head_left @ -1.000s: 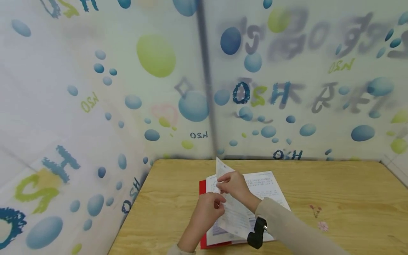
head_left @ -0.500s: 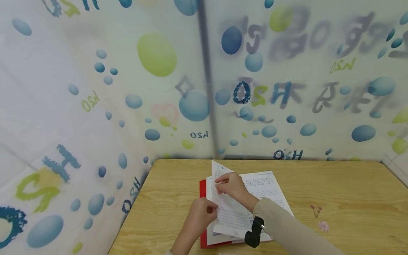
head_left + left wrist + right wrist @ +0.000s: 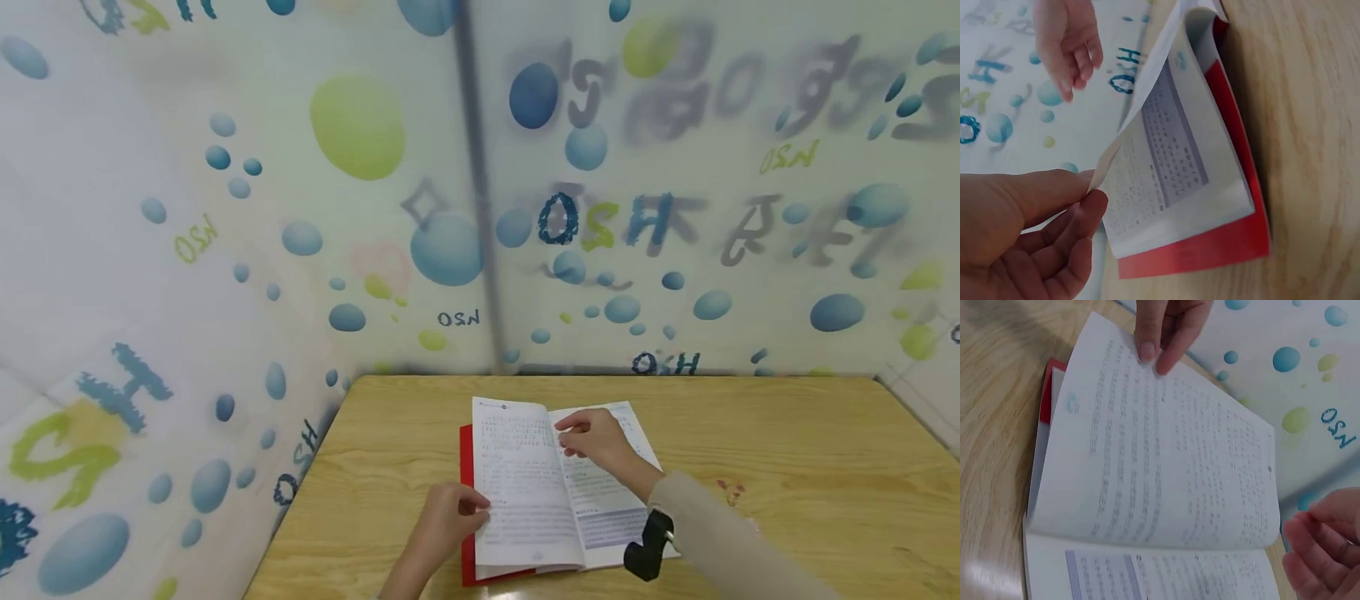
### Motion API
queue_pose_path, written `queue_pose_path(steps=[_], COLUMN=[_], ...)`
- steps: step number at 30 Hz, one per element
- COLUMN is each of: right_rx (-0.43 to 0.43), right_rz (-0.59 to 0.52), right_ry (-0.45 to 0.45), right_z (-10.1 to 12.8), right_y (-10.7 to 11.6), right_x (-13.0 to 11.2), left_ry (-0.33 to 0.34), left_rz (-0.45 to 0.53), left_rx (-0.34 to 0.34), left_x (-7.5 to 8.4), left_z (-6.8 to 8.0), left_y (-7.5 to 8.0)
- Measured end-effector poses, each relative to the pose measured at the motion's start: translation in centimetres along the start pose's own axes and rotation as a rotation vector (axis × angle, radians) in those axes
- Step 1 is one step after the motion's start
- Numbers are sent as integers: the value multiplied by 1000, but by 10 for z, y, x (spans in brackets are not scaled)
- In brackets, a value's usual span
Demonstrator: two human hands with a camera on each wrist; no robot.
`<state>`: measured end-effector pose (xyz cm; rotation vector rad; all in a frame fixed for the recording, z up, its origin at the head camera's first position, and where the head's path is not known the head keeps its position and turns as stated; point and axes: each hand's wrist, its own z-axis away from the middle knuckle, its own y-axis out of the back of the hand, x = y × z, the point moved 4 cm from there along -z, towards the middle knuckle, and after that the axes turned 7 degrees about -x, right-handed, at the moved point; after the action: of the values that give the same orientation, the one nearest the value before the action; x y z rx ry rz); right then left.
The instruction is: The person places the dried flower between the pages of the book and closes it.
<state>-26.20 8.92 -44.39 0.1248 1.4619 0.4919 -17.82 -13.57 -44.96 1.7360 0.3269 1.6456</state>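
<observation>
The left hand (image 3: 1019, 234) is pinching the edge of a printed page (image 3: 1147, 134) between thumb and fingers, lifting it off the red-covered booklet (image 3: 1210, 187) lying on the wooden table (image 3: 1310, 125). The right hand (image 3: 1069, 44) is hovering above, fingers relaxed.

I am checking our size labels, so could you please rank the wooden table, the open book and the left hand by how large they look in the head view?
1. wooden table
2. open book
3. left hand, pinching a page edge
</observation>
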Motion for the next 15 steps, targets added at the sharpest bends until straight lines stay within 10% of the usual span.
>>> queue_pose_path(steps=[15], right_rx=[62], right_rz=[103], right_ry=[-117], right_z=[33], right_y=[99], right_x=[73], left_ry=[111], left_rz=[34], left_rx=[-75], left_x=[-43], left_z=[-11], left_y=[-17])
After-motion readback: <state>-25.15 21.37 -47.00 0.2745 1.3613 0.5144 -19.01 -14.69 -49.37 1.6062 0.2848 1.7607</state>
